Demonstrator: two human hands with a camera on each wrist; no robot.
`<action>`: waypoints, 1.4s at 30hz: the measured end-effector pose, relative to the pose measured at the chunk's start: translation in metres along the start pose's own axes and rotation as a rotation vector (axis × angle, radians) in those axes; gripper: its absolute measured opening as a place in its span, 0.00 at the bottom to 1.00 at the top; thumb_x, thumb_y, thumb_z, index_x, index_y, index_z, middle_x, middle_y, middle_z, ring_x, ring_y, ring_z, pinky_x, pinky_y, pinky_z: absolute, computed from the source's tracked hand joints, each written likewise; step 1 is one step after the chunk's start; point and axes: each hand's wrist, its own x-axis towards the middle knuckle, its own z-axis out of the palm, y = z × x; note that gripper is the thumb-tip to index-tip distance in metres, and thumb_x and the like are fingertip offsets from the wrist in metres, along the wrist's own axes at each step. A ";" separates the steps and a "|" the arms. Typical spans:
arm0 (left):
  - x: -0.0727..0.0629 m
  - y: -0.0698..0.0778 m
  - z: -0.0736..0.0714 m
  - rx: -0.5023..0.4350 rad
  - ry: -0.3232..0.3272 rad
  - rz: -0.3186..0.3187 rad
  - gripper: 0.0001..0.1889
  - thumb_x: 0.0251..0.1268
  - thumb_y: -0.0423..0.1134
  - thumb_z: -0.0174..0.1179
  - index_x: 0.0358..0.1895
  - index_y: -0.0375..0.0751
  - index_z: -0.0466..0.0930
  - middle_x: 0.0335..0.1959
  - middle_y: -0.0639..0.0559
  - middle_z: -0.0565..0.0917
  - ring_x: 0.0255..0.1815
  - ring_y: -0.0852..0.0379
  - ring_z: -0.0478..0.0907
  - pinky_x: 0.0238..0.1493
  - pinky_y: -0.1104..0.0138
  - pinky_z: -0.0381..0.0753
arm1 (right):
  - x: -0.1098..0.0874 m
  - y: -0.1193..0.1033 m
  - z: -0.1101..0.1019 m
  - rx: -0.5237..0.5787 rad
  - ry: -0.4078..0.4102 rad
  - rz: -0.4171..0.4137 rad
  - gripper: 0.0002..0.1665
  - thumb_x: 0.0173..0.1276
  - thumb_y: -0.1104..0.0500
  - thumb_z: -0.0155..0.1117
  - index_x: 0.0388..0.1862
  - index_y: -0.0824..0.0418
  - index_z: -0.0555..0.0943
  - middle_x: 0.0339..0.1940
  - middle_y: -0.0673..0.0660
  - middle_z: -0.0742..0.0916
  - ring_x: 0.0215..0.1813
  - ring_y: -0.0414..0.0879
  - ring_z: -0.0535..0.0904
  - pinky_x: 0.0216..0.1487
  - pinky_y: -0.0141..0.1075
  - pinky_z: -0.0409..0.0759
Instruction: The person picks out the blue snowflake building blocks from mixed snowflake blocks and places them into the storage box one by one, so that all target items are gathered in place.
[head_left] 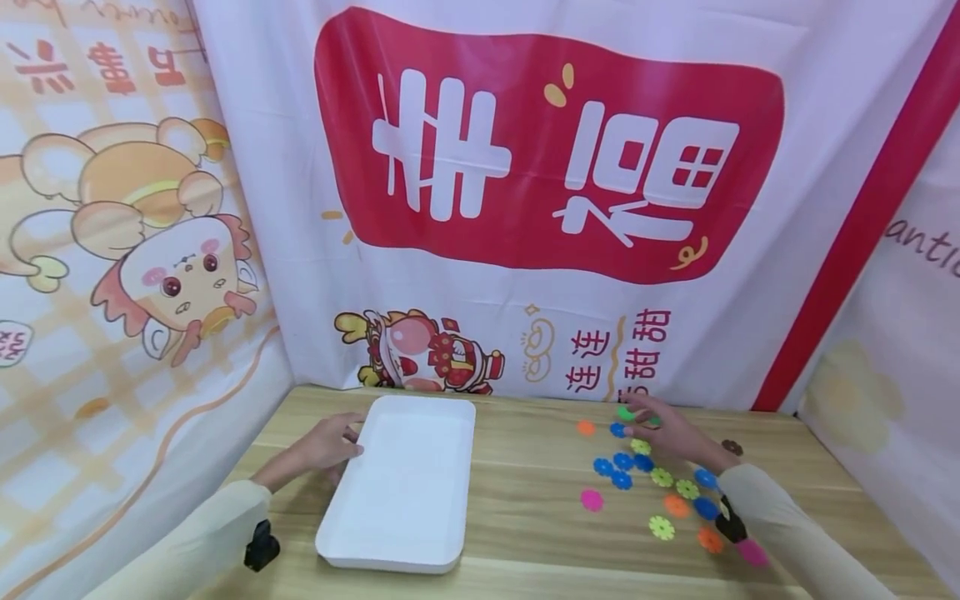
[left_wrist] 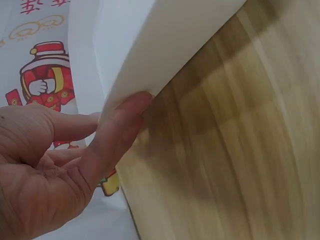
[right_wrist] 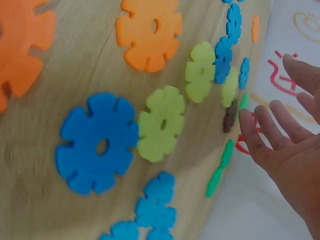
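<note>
A white rectangular tray (head_left: 408,487) lies lengthwise on the table, left of the middle. My left hand (head_left: 326,446) holds its left side; in the left wrist view, digits meet the rim and outer wall (left_wrist: 165,50). At the right, my right hand (head_left: 671,433) hovers over scattered notched plastic discs, fingers spread and holding nothing. Nearest its fingertips are green discs (right_wrist: 220,170) and a brown disc (right_wrist: 230,116). Yellow-green (right_wrist: 161,125), blue (right_wrist: 80,150) and orange discs (right_wrist: 150,47) lie closer to the wrist. The hand partly covers some discs in the head view.
The wooden table (head_left: 525,517) ends at a printed white cloth (head_left: 525,333) hanging behind it. Another printed cloth (head_left: 45,433) hangs at the left. A pink disc (head_left: 592,500) lies between the tray and the main scatter, and a brown disc (head_left: 732,448) beyond the right wrist.
</note>
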 end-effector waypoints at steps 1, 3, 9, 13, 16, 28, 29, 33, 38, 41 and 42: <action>0.000 0.002 0.002 -0.053 -0.017 -0.035 0.33 0.64 0.23 0.64 0.73 0.19 0.65 0.50 0.22 0.84 0.29 0.44 0.87 0.22 0.54 0.92 | 0.000 0.002 0.000 0.007 0.002 0.010 0.37 0.78 0.58 0.66 0.81 0.63 0.65 0.69 0.73 0.79 0.65 0.70 0.79 0.59 0.61 0.87; 0.001 0.006 0.007 -0.146 -0.048 -0.076 0.34 0.65 0.23 0.63 0.74 0.20 0.63 0.49 0.22 0.84 0.31 0.45 0.87 0.20 0.54 0.91 | -0.001 0.004 -0.001 0.017 0.003 0.031 0.35 0.78 0.57 0.65 0.79 0.63 0.67 0.68 0.73 0.80 0.65 0.69 0.79 0.59 0.63 0.86; 0.005 0.016 0.022 -0.334 -0.107 -0.078 0.35 0.68 0.24 0.62 0.76 0.19 0.60 0.59 0.18 0.79 0.50 0.33 0.87 0.27 0.50 0.93 | 0.000 0.014 0.003 0.084 -0.024 0.092 0.32 0.80 0.53 0.63 0.78 0.60 0.71 0.66 0.69 0.82 0.65 0.67 0.79 0.61 0.67 0.83; 0.010 0.022 0.032 -0.392 -0.129 -0.098 0.35 0.70 0.26 0.63 0.77 0.21 0.59 0.66 0.18 0.74 0.57 0.31 0.84 0.30 0.50 0.94 | 0.003 0.025 0.010 0.117 -0.026 0.090 0.32 0.78 0.53 0.66 0.75 0.61 0.73 0.60 0.64 0.84 0.59 0.57 0.80 0.60 0.54 0.85; 0.014 0.029 0.039 -0.421 -0.136 -0.137 0.36 0.71 0.27 0.63 0.78 0.24 0.59 0.69 0.19 0.73 0.56 0.33 0.85 0.31 0.51 0.94 | 0.005 0.035 0.016 0.130 -0.021 0.046 0.29 0.77 0.56 0.67 0.71 0.65 0.76 0.56 0.63 0.83 0.54 0.52 0.78 0.55 0.42 0.84; 0.021 0.042 0.050 -0.444 -0.155 -0.288 0.37 0.76 0.30 0.61 0.83 0.37 0.57 0.75 0.26 0.69 0.49 0.45 0.89 0.29 0.57 0.93 | 0.009 0.025 0.016 0.026 -0.034 -0.074 0.14 0.77 0.66 0.63 0.57 0.72 0.78 0.47 0.66 0.79 0.44 0.50 0.72 0.42 0.31 0.76; 0.021 0.043 0.050 -0.434 -0.148 -0.294 0.36 0.76 0.30 0.62 0.83 0.38 0.58 0.74 0.26 0.70 0.48 0.45 0.89 0.29 0.57 0.93 | 0.010 0.024 0.015 0.011 -0.037 -0.071 0.14 0.76 0.67 0.63 0.56 0.72 0.78 0.47 0.66 0.79 0.43 0.50 0.72 0.42 0.31 0.76; 0.024 0.050 0.052 -0.382 -0.120 -0.295 0.36 0.75 0.29 0.62 0.82 0.37 0.59 0.72 0.25 0.73 0.45 0.46 0.90 0.28 0.58 0.93 | 0.016 0.020 0.011 -0.021 -0.037 -0.017 0.12 0.73 0.68 0.67 0.51 0.69 0.77 0.45 0.64 0.81 0.43 0.49 0.76 0.42 0.34 0.80; 0.022 0.059 0.054 -0.328 -0.082 -0.298 0.35 0.75 0.27 0.61 0.81 0.36 0.61 0.69 0.25 0.75 0.42 0.47 0.90 0.25 0.59 0.92 | 0.022 0.013 0.008 -0.013 -0.030 0.037 0.13 0.69 0.68 0.72 0.48 0.67 0.77 0.42 0.63 0.84 0.43 0.51 0.80 0.41 0.39 0.84; 0.019 0.061 0.056 -0.312 -0.069 -0.307 0.34 0.75 0.27 0.61 0.81 0.35 0.61 0.69 0.24 0.75 0.43 0.47 0.89 0.25 0.59 0.92 | 0.022 0.008 0.007 -0.026 -0.016 0.013 0.08 0.72 0.69 0.69 0.47 0.68 0.80 0.41 0.62 0.87 0.44 0.51 0.82 0.42 0.40 0.86; 0.019 0.062 0.057 -0.311 -0.066 -0.310 0.34 0.74 0.27 0.61 0.81 0.35 0.62 0.69 0.24 0.75 0.43 0.47 0.89 0.25 0.59 0.92 | 0.022 0.006 0.007 -0.033 -0.003 0.000 0.06 0.73 0.69 0.67 0.46 0.68 0.82 0.41 0.61 0.87 0.44 0.51 0.83 0.43 0.41 0.87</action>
